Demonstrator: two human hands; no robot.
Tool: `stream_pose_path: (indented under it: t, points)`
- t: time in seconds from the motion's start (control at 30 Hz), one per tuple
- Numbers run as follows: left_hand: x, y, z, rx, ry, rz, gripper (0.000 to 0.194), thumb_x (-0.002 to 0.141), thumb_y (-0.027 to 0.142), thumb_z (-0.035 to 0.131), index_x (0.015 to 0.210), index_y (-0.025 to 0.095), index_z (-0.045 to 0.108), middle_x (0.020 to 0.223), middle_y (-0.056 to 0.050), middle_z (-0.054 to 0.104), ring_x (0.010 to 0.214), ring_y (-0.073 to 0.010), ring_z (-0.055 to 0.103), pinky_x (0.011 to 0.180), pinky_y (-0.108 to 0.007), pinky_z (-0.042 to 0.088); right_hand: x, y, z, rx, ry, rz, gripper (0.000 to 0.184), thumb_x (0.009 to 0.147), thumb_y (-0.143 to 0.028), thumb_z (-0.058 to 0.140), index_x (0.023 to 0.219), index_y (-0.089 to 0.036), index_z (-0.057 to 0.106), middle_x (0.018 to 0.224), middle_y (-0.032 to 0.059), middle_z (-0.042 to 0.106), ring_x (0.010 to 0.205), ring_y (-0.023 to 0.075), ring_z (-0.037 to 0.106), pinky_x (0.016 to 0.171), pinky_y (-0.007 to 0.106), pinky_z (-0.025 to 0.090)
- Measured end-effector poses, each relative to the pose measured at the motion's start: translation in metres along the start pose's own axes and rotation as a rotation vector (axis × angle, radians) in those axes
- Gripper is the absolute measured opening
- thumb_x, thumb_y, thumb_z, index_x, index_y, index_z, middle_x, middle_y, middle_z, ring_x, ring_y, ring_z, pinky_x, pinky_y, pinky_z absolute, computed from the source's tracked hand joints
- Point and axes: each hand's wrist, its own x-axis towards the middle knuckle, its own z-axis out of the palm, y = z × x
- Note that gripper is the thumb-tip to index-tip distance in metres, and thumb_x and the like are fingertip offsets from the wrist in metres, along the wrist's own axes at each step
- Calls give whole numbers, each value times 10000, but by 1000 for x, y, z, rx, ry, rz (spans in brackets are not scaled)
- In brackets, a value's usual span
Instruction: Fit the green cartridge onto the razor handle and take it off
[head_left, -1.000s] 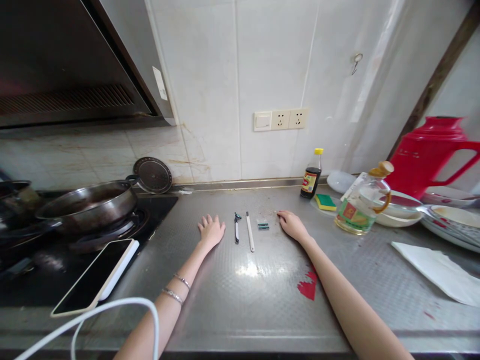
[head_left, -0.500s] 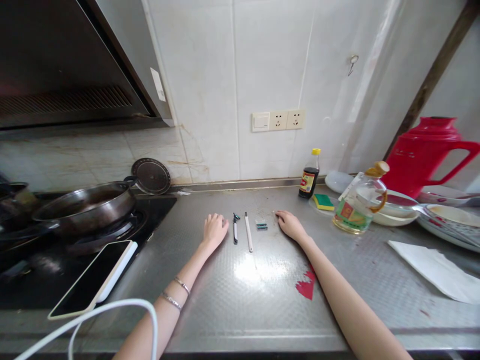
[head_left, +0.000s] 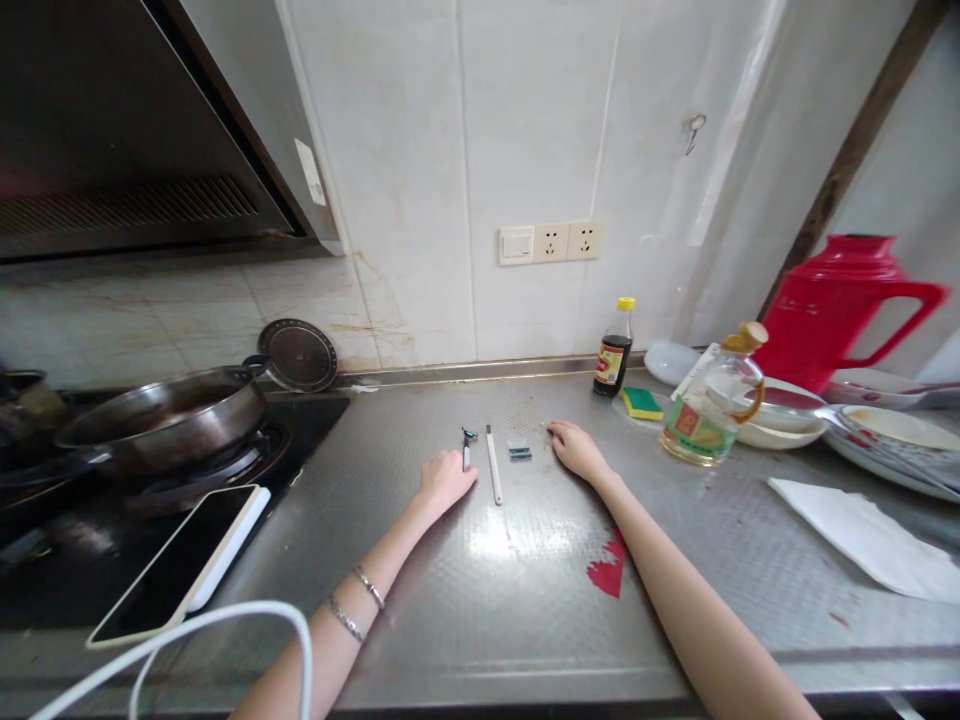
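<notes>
From where I stand, the razor [head_left: 466,452] lies right at the left hand [head_left: 448,482], on the steel counter [head_left: 405,620] in front of the person. Its long axis runs away from the body towards the wall [head_left: 420,200], nearly straight, with the head at the far end and the handle coming back to the thumb and forefinger, where its near end is hidden. The thumb and forefinger are drawn in, 1 to each side of the handle; whether they truly pinch it or only touch it, I can't tell from here. The left hand is plainly the nearer of the 2. The right hand [head_left: 579,448] rests palm down on the counter well across to the right, fingers close together and pointing left, with nothing to be seen in its grasp. Between the razor and the right hand lie a thin white stick [head_left: 494,470] with a dark tip and 2 small dark green strips [head_left: 519,453]. The stick runs almost alongside the razor, just to its right and apart from it, the 2 drawing a little closer at their far ends; the strips lie crosswise, nearer the right hand's fingertips than the razor is.
</notes>
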Motion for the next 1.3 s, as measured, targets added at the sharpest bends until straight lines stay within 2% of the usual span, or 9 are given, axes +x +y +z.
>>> stream_pose_path:
  t: [0.27,0.43,0.6,0.7,0.87,1.0,1.07,1.13,1.3]
  points:
    - [-3,5,-8,14,69,12,335,825,371,393,822,147,643,852,-158,669,829,-271,629,691,-321,418,-2,-10,-10,87,98,-18,370,773,-115,401,1061,-115,633,1115,131,618,1083,204,523,952,288,357]
    - [-11,17,-14,-56,175,114,375,876,436,318,854,188,599,738,-92,656,737,-224,626,647,-272,383,2,-48,-17,542,228,88,301,752,-157,437,937,-139,673,994,106,665,958,198,581,854,319,440]
    - [-21,29,-13,-205,203,206,342,878,442,333,856,203,576,720,-74,650,698,-200,612,636,-250,359,-6,-99,-25,1313,-126,185,230,706,-241,570,892,-171,685,921,66,678,874,179,608,761,303,489]
    - [-25,32,-9,-272,211,269,335,884,425,325,873,202,574,720,-76,647,678,-201,607,624,-253,355,-14,-117,-31,1585,-286,178,211,692,-264,616,860,-158,687,936,77,672,840,167,611,755,290,489]
    - [-23,30,-7,-397,184,304,317,866,426,367,826,204,590,666,-48,627,628,-173,584,604,-241,354,-19,-121,-34,1509,-183,193,239,690,-347,655,821,-149,680,903,72,672,847,164,601,752,276,473]
    - [-7,23,-16,-667,241,210,365,837,455,379,680,177,557,589,-20,579,582,-139,545,568,-222,371,-22,-122,-36,1465,-73,213,264,680,-387,669,801,-159,616,787,47,667,790,162,610,703,276,474]
    - [5,19,-23,-961,183,81,361,835,437,351,690,162,534,592,-23,575,526,-127,529,506,-217,374,-24,-128,-37,1533,-72,234,276,668,-396,679,771,-172,554,708,17,639,739,159,619,665,277,481]
    - [18,17,-32,-1261,16,-42,335,835,414,331,791,153,538,703,-47,619,548,-129,562,469,-214,381,-27,-134,-37,1629,-79,278,306,647,-391,695,751,-190,489,636,-28,588,646,144,615,593,265,481]
    - [39,20,-41,-1656,-414,-152,426,859,432,252,938,122,532,1004,-159,636,841,-194,633,694,-312,496,-33,-148,-30,1781,-140,343,320,633,-336,691,763,-206,430,610,-62,543,421,70,496,375,174,325]
